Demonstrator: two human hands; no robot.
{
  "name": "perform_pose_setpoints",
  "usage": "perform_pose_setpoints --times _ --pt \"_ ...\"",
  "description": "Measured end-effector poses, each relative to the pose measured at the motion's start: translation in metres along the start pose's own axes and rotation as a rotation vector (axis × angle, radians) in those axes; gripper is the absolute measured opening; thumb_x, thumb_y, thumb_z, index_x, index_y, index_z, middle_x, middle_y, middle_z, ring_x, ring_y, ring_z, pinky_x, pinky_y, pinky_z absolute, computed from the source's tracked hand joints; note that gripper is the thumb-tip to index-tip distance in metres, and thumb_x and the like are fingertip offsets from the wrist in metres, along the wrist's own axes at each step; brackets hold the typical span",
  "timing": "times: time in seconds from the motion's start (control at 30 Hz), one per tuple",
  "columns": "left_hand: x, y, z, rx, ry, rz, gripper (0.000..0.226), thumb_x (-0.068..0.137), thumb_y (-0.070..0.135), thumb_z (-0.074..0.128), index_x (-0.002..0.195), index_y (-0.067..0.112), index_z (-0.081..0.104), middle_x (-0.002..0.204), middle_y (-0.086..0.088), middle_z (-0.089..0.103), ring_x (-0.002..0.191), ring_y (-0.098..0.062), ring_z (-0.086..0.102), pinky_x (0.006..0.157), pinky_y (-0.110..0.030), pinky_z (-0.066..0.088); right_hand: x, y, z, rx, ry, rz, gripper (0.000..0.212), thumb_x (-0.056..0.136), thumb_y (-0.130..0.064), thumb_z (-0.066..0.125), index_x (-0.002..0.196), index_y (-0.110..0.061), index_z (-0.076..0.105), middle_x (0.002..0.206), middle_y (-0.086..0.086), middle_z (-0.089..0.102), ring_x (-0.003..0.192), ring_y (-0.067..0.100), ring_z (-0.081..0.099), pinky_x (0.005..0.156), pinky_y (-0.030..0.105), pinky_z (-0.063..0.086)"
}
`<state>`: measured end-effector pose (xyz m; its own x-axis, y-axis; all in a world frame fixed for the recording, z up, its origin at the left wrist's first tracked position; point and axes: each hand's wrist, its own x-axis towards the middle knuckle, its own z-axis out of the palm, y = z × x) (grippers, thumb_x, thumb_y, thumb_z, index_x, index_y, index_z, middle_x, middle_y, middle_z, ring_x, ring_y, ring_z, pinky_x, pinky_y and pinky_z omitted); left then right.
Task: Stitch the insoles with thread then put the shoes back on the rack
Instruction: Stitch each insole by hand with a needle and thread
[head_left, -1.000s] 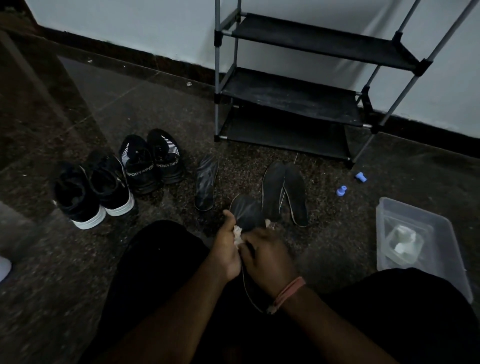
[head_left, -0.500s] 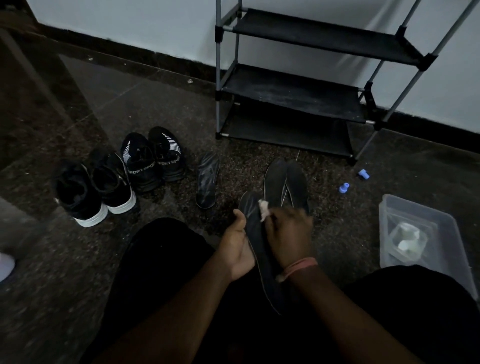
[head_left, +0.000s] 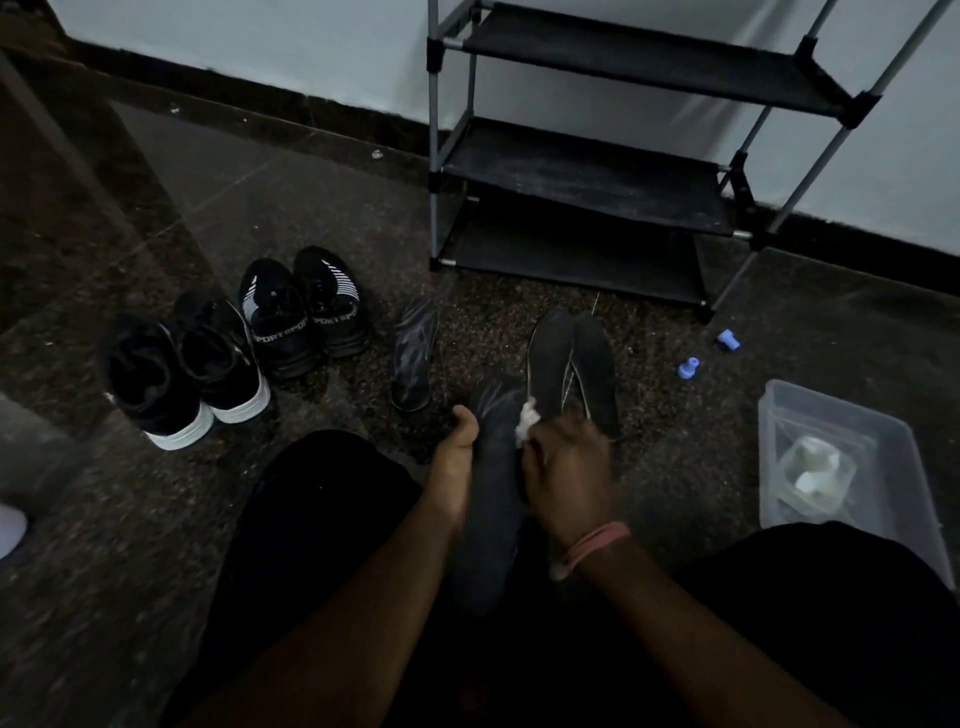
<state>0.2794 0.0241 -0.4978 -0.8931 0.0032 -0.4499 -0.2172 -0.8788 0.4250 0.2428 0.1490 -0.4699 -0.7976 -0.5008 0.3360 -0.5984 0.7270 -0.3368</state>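
- Clamped on held insole (head_left: 493, 499): left hand (head_left: 457, 457) at its left edge, thumb up; right hand (head_left: 566, 483) curled at right edge, pinching white wad (head_left: 529, 422).
- Best kept flat and taut, stitches close to edge; needle and thread too dark to see.
- Beyond grip: insole pair (head_left: 571, 364), single insole (head_left: 414, 353), shoes (head_left: 304, 317), then rack (head_left: 582, 176).
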Motion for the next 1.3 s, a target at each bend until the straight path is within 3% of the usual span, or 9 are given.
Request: perform_pose_setpoints --times 0.07,0.17,0.37,0.6,0.8,1.0,1.1,1.17,1.3 --pt "0.007 0.007 -0.005 -0.014 0.035 0.074 0.071 0.101 0.056 0.031 0.1 0.001 0.075 0.095 -0.015 0.076 0.081 -0.021 0.076 0.068 -0.028 0.062 -0.01 -0.02 -0.003 0.022 -0.042 -0.095 0.01 0.087 -0.024 0.057 0.089 -0.021 0.067 0.093 0.005 0.066 0.083 0.029 0.056 0.077 0.044 0.045" --pt "0.002 0.014 -0.006 -0.07 0.023 0.069 0.07 0.086 0.065 0.057 0.116 0.003 0.071 0.113 -0.018 0.073 0.104 -0.03 0.071 0.093 -0.039 0.057 0.009 -0.006 -0.014 0.043 0.061 -0.032 0.01 0.087 -0.028 0.059 0.09 -0.023 0.068 0.09 0.003 0.067 0.083 0.029 0.057 0.076 0.042 0.044" --pt "-0.005 0.014 -0.004 -0.157 0.001 0.122 0.08 0.097 0.069 0.035 0.144 0.007 0.054 0.145 -0.016 0.056 0.138 -0.03 0.05 0.122 -0.048 0.028 0.022 0.039 -0.037 0.334 0.273 0.259 0.008 0.091 -0.018 0.068 0.083 -0.018 0.065 0.078 0.0 0.064 0.073 0.019 0.061 0.071 0.042 0.052" --pt "-0.009 0.006 0.004 -0.062 -0.037 0.059 0.082 0.099 0.067 0.03 0.143 0.001 0.051 0.144 -0.019 0.056 0.131 -0.033 0.056 0.111 -0.046 0.04 0.004 -0.01 -0.002 0.379 0.003 -0.044 0.033 0.08 0.009 0.064 0.104 -0.011 0.074 0.102 0.005 0.066 0.101 0.014 0.061 0.095 0.015 0.044" --pt "-0.005 0.011 -0.01 -0.062 0.06 0.05 0.084 0.097 0.071 0.028 0.144 0.006 0.053 0.146 -0.016 0.055 0.134 -0.029 0.053 0.117 -0.045 0.035 -0.017 -0.036 -0.004 0.331 -0.229 -0.264 0.034 0.09 -0.015 0.052 0.119 -0.005 0.067 0.121 0.008 0.058 0.112 0.018 0.055 0.1 0.022 0.042" --pt "-0.008 -0.004 0.003 -0.028 0.006 0.002 0.071 0.103 0.055 0.029 0.099 0.006 0.08 0.109 -0.014 0.076 0.096 -0.025 0.075 0.091 -0.04 0.047 0.014 -0.009 -0.012 0.338 0.035 0.035 0.015 0.087 0.0 0.062 0.093 -0.005 0.075 0.095 0.01 0.061 0.082 0.009 0.056 0.08 0.005 0.036" --pt "-0.006 -0.002 -0.008 -0.014 0.029 -0.034 0.076 0.099 0.065 0.03 0.122 0.003 0.068 0.119 -0.02 0.071 0.111 -0.03 0.069 0.103 -0.043 0.045 -0.003 -0.03 -0.012 0.37 -0.116 -0.055 0.028 0.088 -0.016 0.051 0.094 -0.004 0.076 0.095 0.009 0.066 0.085 0.011 0.057 0.084 -0.001 0.029" --pt "-0.005 0.0 -0.01 -0.014 0.045 -0.027 0.079 0.098 0.067 0.031 0.13 0.002 0.062 0.125 -0.021 0.067 0.12 -0.033 0.062 0.11 -0.045 0.041 -0.011 -0.039 -0.013 0.397 -0.202 -0.113 0.034 0.088 -0.02 0.047 0.098 -0.003 0.075 0.097 0.011 0.068 0.088 0.017 0.06 0.082 0.001 0.033" --pt "-0.012 -0.003 0.006 -0.094 -0.003 0.018 0.072 0.102 0.058 0.028 0.116 0.005 0.075 0.129 -0.019 0.067 0.116 -0.031 0.067 0.104 -0.046 0.043 0.016 -0.003 -0.007 0.29 0.002 0.002 0.024 0.092 -0.017 0.055 0.098 -0.01 0.077 0.089 0.011 0.067 0.084 0.021 0.06 0.083 0.031 0.051"
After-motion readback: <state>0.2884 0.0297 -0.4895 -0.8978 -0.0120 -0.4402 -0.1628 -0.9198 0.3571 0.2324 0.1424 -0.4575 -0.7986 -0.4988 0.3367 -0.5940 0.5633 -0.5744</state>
